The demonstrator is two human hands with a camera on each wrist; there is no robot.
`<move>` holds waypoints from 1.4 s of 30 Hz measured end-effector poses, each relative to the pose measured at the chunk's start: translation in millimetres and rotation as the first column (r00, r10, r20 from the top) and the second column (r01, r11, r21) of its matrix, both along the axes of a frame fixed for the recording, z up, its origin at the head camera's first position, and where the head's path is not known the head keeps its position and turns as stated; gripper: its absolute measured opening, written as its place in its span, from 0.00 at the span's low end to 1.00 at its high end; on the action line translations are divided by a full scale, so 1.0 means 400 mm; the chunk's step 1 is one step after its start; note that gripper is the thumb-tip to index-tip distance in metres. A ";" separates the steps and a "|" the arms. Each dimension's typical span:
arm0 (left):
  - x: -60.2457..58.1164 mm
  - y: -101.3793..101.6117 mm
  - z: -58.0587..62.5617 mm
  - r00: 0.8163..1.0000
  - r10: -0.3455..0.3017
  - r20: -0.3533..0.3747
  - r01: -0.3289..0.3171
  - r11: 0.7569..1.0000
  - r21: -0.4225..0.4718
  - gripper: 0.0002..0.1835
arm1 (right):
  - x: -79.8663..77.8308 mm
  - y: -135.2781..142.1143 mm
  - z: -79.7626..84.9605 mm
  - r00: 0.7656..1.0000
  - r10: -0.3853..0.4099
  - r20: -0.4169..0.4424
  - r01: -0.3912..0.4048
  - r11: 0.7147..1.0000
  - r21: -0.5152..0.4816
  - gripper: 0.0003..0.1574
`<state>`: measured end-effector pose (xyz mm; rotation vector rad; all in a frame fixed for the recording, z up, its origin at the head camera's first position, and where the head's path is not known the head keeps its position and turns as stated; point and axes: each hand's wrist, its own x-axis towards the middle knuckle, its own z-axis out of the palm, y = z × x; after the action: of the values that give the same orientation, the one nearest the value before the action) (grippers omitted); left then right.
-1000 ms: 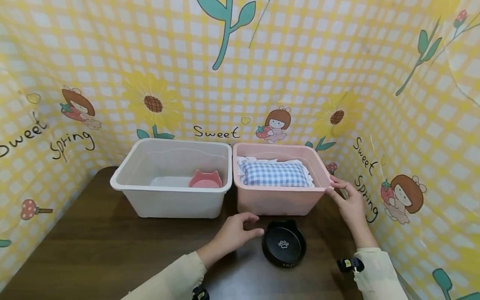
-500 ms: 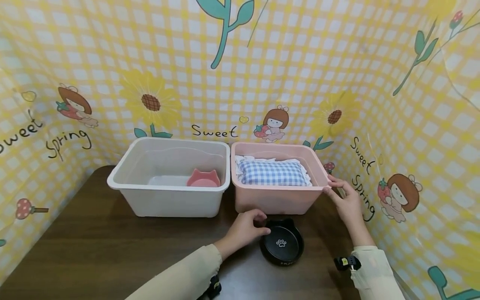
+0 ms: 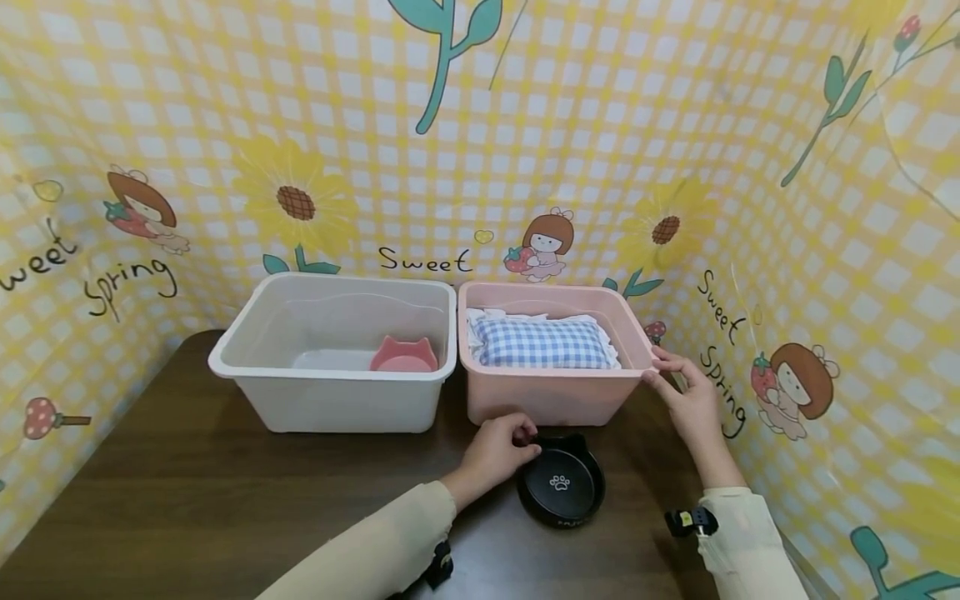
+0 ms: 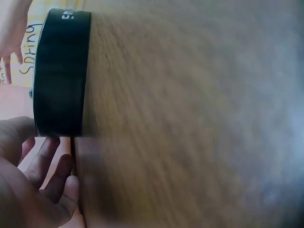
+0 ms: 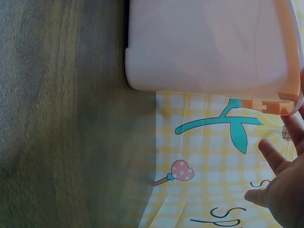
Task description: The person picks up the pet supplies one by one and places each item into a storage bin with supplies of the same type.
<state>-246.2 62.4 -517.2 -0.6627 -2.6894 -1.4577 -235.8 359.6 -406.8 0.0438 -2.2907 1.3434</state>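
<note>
1. One second ago the left hand stood just left of the black bowl, with a gap between thumb and rim; now that gap has gone and the thumb lies over the bowl's left rim.
2. The left sleeve has reached farther right and up from the bottom edge of the frame.
3. The right hand has stayed at the same corner of the pink bin, right of centre.
4. The bowl has kept its place on the table, in the lower part of the frame right of centre, in front of the bin; the whole scene sits slightly farther left as the head view shifts.
5. The left forearm slants from the bottom edge up to the right. The hand pinches the bowl's edge, thumb at the rim and curled fingers at the outer wall; in the left wrist view the remaining fingers are bent in the lower left. How firm the pinch is, I cannot tell.
6. The right sleeve rises from the lower right, leaning left. That hand grips the bin's rim between thumb and fingers; in the right wrist view, two other fingers extend clear of the bin at the right edge.
7. The blue checked pillow lies inside the pink bin, as before.
</note>
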 end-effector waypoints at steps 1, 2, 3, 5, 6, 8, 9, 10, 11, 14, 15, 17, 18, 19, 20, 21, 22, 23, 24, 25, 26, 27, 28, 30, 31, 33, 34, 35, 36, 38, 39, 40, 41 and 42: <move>0.000 0.000 0.000 1.000 0.005 -0.009 -0.005 1.000 0.009 0.07 | -0.001 0.000 0.000 1.000 -0.001 0.003 0.001 1.000 0.003 0.19; 0.000 0.001 0.000 1.000 0.010 -0.020 -0.009 1.000 0.019 0.06 | -0.002 -0.001 0.000 1.000 -0.002 0.008 0.001 1.000 0.007 0.19; 0.001 0.000 0.001 1.000 0.016 -0.024 -0.016 0.999 0.028 0.05 | -0.003 -0.001 0.000 1.000 0.000 0.010 0.000 1.000 0.009 0.20; 0.002 -0.002 0.004 0.999 0.026 -0.029 -0.024 0.998 0.049 0.05 | -0.004 -0.001 0.001 1.000 -0.002 0.020 0.002 1.000 0.015 0.20; 0.002 -0.003 0.005 0.999 0.027 -0.032 -0.025 0.998 0.057 0.04 | -0.004 -0.001 0.001 1.000 -0.005 0.026 0.005 1.000 0.017 0.20; 0.003 -0.007 0.011 0.999 0.021 -0.036 -0.018 0.998 0.067 0.04 | -0.003 0.000 0.002 1.000 -0.007 0.030 0.006 1.000 0.018 0.21; 0.004 -0.009 0.014 0.999 0.015 -0.035 -0.012 0.997 0.070 0.03 | -0.002 0.001 0.002 1.000 -0.007 0.027 0.007 1.000 0.017 0.21; 0.005 -0.012 0.018 0.999 0.006 -0.038 -0.003 0.998 0.070 0.03 | -0.002 0.002 0.002 1.000 -0.007 0.025 0.007 1.000 0.016 0.20; 0.005 -0.015 0.024 0.999 -0.005 -0.043 0.008 0.998 0.070 0.03 | -0.002 0.003 0.002 1.000 -0.007 0.022 0.007 1.000 0.015 0.20; 0.008 -0.025 0.044 0.998 -0.033 -0.052 0.036 0.997 0.068 0.03 | -0.011 0.012 -0.007 1.000 0.004 0.013 -0.004 1.000 0.007 0.20; 0.010 -0.029 0.050 0.998 -0.039 -0.057 0.043 0.997 0.065 0.03 | -0.019 0.020 -0.016 1.000 0.008 0.009 -0.008 1.000 0.007 0.20; 0.013 -0.035 0.064 0.996 -0.051 -0.068 0.055 0.997 0.063 0.04 | -0.035 0.035 -0.034 1.000 0.013 0.005 -0.013 1.000 0.006 0.21; 0.015 -0.039 0.071 0.996 -0.058 -0.071 0.062 0.996 0.064 0.04 | -0.042 0.042 -0.043 1.000 0.016 0.002 -0.016 1.000 0.006 0.21; 0.018 -0.042 0.077 0.995 -0.064 -0.076 0.069 0.996 0.062 0.05 | -0.049 0.049 -0.052 1.000 0.018 -0.002 -0.018 1.000 0.005 0.21; 0.020 -0.046 0.084 0.994 -0.070 -0.082 0.074 0.996 0.058 0.05 | -0.055 0.055 -0.061 1.000 0.019 -0.006 -0.019 1.000 0.005 0.21; 0.022 -0.050 0.090 0.992 -0.077 -0.098 0.083 0.995 0.057 0.05 | -0.055 0.055 -0.062 1.000 0.019 -0.005 -0.019 1.000 0.006 0.21; 0.023 -0.054 0.097 0.990 -0.087 -0.115 0.094 0.994 0.055 0.06 | -0.054 0.054 -0.061 1.000 0.018 -0.003 -0.018 1.000 0.005 0.21; 0.025 -0.058 0.104 0.986 -0.096 -0.137 0.104 0.993 0.050 0.06 | -0.053 0.053 -0.061 1.000 0.018 -0.002 -0.018 1.000 0.004 0.21; 0.027 -0.062 0.111 0.980 -0.108 -0.166 0.116 0.992 0.044 0.06 | -0.052 0.053 -0.061 1.000 0.017 0.002 -0.017 1.000 0.006 0.22; 0.029 -0.065 0.117 0.973 -0.120 -0.197 0.129 0.991 0.037 0.05 | -0.049 0.052 -0.060 1.000 0.016 0.004 -0.016 1.000 0.003 0.22; 0.032 -0.069 0.124 0.964 -0.132 -0.232 0.142 0.989 0.027 0.05 | -0.046 0.052 -0.059 1.000 0.015 0.006 -0.015 1.000 0.001 0.22; 0.035 -0.072 0.131 0.953 -0.147 -0.263 0.157 0.987 0.020 0.05 | -0.044 0.053 -0.059 1.000 0.009 0.013 -0.009 1.000 -0.001 0.22; 0.038 -0.076 0.139 0.944 -0.159 -0.289 0.170 0.985 0.013 0.05 | -0.043 0.053 -0.058 1.000 0.006 0.018 -0.006 1.000 -0.002 0.22; 0.043 -0.085 0.158 0.927 -0.183 -0.329 0.193 0.981 -0.001 0.05 | -0.041 0.054 -0.058 0.999 -0.006 0.033 0.006 1.000 0.003 0.21; 0.045 -0.090 0.168 0.920 -0.192 -0.342 0.203 0.979 -0.006 0.05 | -0.038 0.054 -0.058 0.999 -0.012 0.038 0.012 1.000 0.005 0.21; 0.048 -0.099 0.193 0.909 -0.206 -0.361 0.216 0.976 -0.015 0.05 | -0.036 0.055 -0.058 0.999 -0.020 0.050 0.019 1.000 0.013 0.21; 0.048 -0.105 0.208 0.904 -0.211 -0.372 0.220 0.975 -0.017 0.05 | -0.033 0.055 -0.058 0.999 -0.020 0.049 0.019 1.000 0.017 0.21; 0.049 -0.111 0.224 0.898 -0.214 -0.385 0.224 0.974 -0.019 0.05 | -0.033 0.054 -0.058 0.999 -0.019 0.050 0.018 1.000 0.020 0.21; 0.048 -0.117 0.240 0.891 -0.216 -0.399 0.227 0.974 -0.020 0.05 | -0.032 0.053 -0.057 0.999 -0.017 0.049 0.016 1.000 0.021 0.21; 0.048 -0.131 0.274 0.871 -0.220 -0.439 0.231 0.972 -0.029 0.05 | -0.033 0.050 -0.056 0.999 -0.016 0.051 0.015 1.000 0.023 0.21; 0.046 -0.139 0.291 0.859 -0.221 -0.461 0.231 0.972 -0.035 0.05 | -0.035 0.049 -0.055 0.998 -0.017 0.053 0.016 1.000 0.024 0.21; 0.045 -0.148 0.309 0.846 -0.223 -0.484 0.233 0.972 -0.041 0.05 | -0.037 0.047 -0.053 0.998 -0.023 0.057 0.021 0.999 0.028 0.21; 0.043 -0.157 0.327 0.832 -0.226 -0.507 0.233 0.971 -0.050 0.05 | -0.038 0.045 -0.052 0.998 -0.025 0.058 0.023 0.999 0.026 0.21; 0.041 -0.167 0.346 0.820 -0.228 -0.525 0.233 0.971 -0.059 0.05 | -0.040 0.044 -0.050 0.998 -0.024 0.057 0.023 1.000 0.018 0.21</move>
<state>-230.0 -4.4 -378.9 -1.2212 -2.2266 -1.0992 -251.7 377.3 -426.8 -0.0160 -2.3430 1.3289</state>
